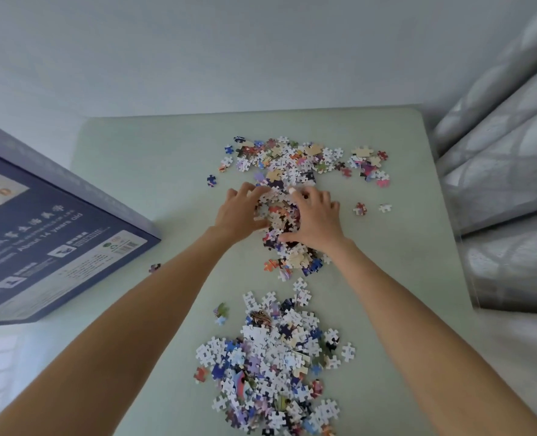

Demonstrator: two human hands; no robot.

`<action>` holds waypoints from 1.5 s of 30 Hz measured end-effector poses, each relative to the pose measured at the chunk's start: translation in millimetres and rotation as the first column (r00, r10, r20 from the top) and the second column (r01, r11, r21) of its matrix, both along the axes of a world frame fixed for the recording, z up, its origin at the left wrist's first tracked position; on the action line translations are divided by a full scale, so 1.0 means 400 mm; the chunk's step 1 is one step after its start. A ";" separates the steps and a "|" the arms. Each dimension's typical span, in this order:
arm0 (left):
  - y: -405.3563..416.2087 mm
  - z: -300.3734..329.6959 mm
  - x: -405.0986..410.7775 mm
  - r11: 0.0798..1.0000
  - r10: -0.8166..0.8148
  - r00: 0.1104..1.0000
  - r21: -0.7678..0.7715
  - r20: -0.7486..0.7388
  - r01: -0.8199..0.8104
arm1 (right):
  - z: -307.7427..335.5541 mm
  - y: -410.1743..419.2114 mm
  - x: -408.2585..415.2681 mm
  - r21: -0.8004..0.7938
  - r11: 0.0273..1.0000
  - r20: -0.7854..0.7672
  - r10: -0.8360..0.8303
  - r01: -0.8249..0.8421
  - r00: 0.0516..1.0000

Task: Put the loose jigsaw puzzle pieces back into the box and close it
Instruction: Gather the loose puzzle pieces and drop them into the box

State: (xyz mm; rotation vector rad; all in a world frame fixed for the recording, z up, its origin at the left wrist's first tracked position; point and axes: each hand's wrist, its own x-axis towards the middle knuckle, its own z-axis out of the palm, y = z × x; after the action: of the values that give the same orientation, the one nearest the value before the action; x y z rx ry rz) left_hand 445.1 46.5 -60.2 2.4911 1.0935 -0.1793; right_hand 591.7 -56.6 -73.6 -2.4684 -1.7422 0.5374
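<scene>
Loose jigsaw pieces lie in three heaps on the pale green table (pixel 154 171): a far heap (pixel 292 158), a middle heap (pixel 284 215) and a large near heap (pixel 270 363). My left hand (pixel 240 214) and my right hand (pixel 319 220) cup the middle heap from either side, fingers and thumbs curled round the pieces. The dark blue puzzle box (pixel 50 234) lies at the table's left edge, its printed face up and tilted, apart from both hands. Whether it is open cannot be seen.
Stray single pieces lie apart: a blue one (pixel 211 180) left of the far heap, two (pixel 360 209) right of my right hand, one (pixel 154 267) near the box. A grey patterned curtain (pixel 506 171) hangs along the right side. A white wall stands behind the table.
</scene>
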 end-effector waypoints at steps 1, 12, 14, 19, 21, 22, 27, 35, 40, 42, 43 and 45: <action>0.000 -0.002 0.004 1.000 -0.010 1.000 0.006 0.000 0.010 | 0.001 0.007 -0.010 0.015 1.000 -0.012 -0.018 0.018 1.000; 0.052 -0.004 0.019 0.995 -0.086 0.996 -0.051 0.010 0.086 | 0.023 0.028 -0.024 -0.010 0.997 -0.136 -0.082 0.081 0.987; 0.054 -0.002 0.021 0.994 -0.105 0.994 -0.029 0.010 0.105 | 0.024 0.027 -0.023 -0.034 0.993 -0.165 -0.116 0.112 0.979; 0.074 0.004 0.026 0.984 -0.170 0.985 -0.038 0.041 0.172 | 0.027 0.021 -0.031 -0.056 0.990 -0.162 -0.138 0.130 0.977; 0.085 0.007 0.033 0.978 -0.201 0.979 -0.062 0.023 0.202 | 0.034 0.017 -0.033 -0.032 0.991 -0.164 -0.132 0.129 0.978; 0.088 0.009 0.037 0.974 -0.215 0.977 -0.069 0.014 0.216 | 0.038 0.013 -0.033 -0.021 0.992 -0.167 -0.126 0.125 0.978; 0.083 0.019 0.041 0.958 -0.285 0.958 -0.051 -0.043 0.283 | 0.055 -0.017 -0.029 -0.033 0.987 -0.218 -0.158 0.155 0.963; 0.028 0.029 0.011 0.996 -0.016 1.000 -0.086 -0.001 0.016 | 0.074 -0.092 -0.030 0.006 0.961 -0.398 -0.251 0.276 0.882; 0.009 0.012 -0.019 0.949 0.230 0.972 -0.233 0.047 -0.213 | 0.085 -0.111 -0.043 0.016 0.963 -0.393 -0.243 0.270 0.887; 0.002 0.013 -0.032 0.934 0.261 0.962 -0.274 0.077 -0.232 | 0.087 -0.116 -0.044 -0.002 0.962 -0.391 -0.252 0.273 0.885; -0.002 0.013 -0.038 0.932 0.265 0.960 -0.280 0.087 -0.231 | 0.088 -0.120 -0.044 -0.006 0.960 -0.392 -0.260 0.281 0.882; -0.013 0.013 -0.047 0.942 0.252 0.963 -0.253 0.096 -0.221 | 0.093 -0.128 -0.044 -0.004 0.956 -0.397 -0.270 0.292 0.877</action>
State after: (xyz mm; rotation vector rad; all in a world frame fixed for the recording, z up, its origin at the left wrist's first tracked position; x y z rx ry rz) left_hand 426.2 41.4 -55.0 2.1080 1.2274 -0.0755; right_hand 574.0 -107.6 -36.2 -2.3091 -1.2048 0.8671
